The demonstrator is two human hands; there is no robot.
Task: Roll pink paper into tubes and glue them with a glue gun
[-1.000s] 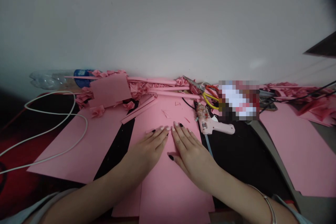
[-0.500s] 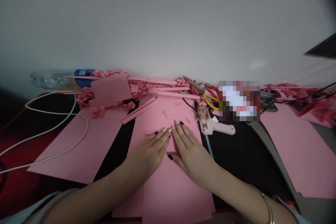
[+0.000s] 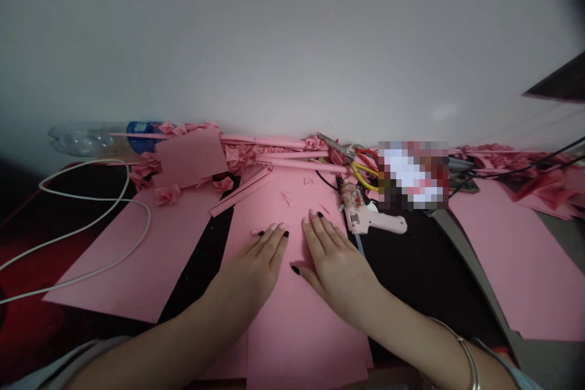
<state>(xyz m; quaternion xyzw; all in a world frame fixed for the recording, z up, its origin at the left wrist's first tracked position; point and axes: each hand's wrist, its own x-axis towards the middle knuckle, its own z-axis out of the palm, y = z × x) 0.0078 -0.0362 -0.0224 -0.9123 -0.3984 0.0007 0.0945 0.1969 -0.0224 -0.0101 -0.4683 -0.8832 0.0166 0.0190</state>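
Hands lie flat, palms down and fingers spread, side by side on a pink paper sheet (image 3: pixel 292 323) in the middle of the desk (image 3: pixel 425 268). The left hand (image 3: pixel 253 268) and right hand (image 3: pixel 333 262) grip nothing; they press the sheet against the dark surface, with a narrow gap between the fingertips and the right thumb reaching into that gap.

To smooth or crease the paper well, I judge that even pressure from both palms matters, with the sheet kept square so that it does not skew over the sheet beneath it.

Just right of the right hand lies a pink glue gun (image 3: pixel 372 219), nozzle toward the far side. Beyond it are scissors with yellow and red handles (image 3: pixel 361 167) and a blurred patch whose contents cannot be told. On the far side, along the wall, lie rolled pink paper tubes (image 3: pixel 297 161) and small folded paper roses (image 3: pixel 242 155). A large pink sheet (image 3: pixel 141 250) lies to the left, another pink sheet (image 3: pixel 521 256) to the right. A white cable (image 3: pixel 114 207) loops across the left part of the desk. At far left a clear plastic bottle (image 3: pixel 100 137) lies on its side; its blue label is too small to read, and no other writing is legible.
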